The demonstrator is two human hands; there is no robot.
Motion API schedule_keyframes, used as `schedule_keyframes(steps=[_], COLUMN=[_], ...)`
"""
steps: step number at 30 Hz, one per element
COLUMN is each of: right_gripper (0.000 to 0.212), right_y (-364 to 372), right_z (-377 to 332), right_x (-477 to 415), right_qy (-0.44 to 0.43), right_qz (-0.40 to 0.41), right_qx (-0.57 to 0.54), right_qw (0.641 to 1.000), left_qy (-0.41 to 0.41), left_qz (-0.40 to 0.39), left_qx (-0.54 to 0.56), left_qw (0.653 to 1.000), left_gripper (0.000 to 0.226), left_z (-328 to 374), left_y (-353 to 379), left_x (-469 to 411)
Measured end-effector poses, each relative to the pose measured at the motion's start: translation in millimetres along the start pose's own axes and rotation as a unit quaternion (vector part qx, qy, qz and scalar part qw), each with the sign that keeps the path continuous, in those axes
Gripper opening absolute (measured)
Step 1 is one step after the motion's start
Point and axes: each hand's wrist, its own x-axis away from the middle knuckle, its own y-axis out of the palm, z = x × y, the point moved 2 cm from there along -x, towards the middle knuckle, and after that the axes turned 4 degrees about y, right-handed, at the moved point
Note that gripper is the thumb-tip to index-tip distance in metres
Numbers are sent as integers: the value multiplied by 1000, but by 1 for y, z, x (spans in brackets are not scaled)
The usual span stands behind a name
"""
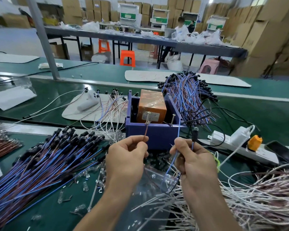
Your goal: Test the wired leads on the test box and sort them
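Hands apart, both just in front of the test box (157,137), a blue plastic bin on the green belt (257,114) with an orange block (151,105) inside. Two screws stick up from its front wall.

Left hand (127,157): thumb and forefinger pinch the brown wire (145,132). The wire runs up to the left screw (148,117), stripped end touching it.

Right hand (193,160): fingers pinch the blue wire (178,130), which runs up to the right screw (173,120). Can't tell if the end makes contact. A black connector (194,136) stands just above the right hand's fingers, with a short blue run under it going into the grip.

Both wires drop below the hands onto a clear plastic bag (157,182).

Around the box:
- Left: big pile of blue/brown leads (40,165) with black connectors, fanned across the belt.
- Behind right: second blue/brown bundle (188,95), leaning against the box's right side.
- Behind left: loose white leads (110,112) on a grey mat (70,112).
- Bottom right: heap of white-wired leads (257,199).
- Right: power strip (230,145) with a white charger (240,135) and an orange plug (254,142), and a phone (282,153) just beside it.
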Motion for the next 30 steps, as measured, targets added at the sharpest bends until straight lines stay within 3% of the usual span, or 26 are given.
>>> schedule_keyframes(steps=[8, 16, 19, 30], right_gripper=[23, 17, 25, 27], right_y=[-11, -11, -14, -12], right_z=[14, 17, 18, 22], right_x=[-8, -10, -11, -11], right_qy=[-3, 22, 26, 34], right_qz=[9, 3, 13, 20], right_qx=[-5, 5, -2, -15], right_qw=[1000, 1000, 1000, 999], left_qy=[-10, -2, -1, 8], left_qz=[11, 39, 47, 20], left_qx=[35, 9, 9, -16], left_qw=[999, 999, 999, 1000], left_gripper=[12, 28, 25, 26], left_z=[-5, 3, 4, 5], left_y=[-5, -2, -2, -1], left_x=[-4, -4, -4, -5])
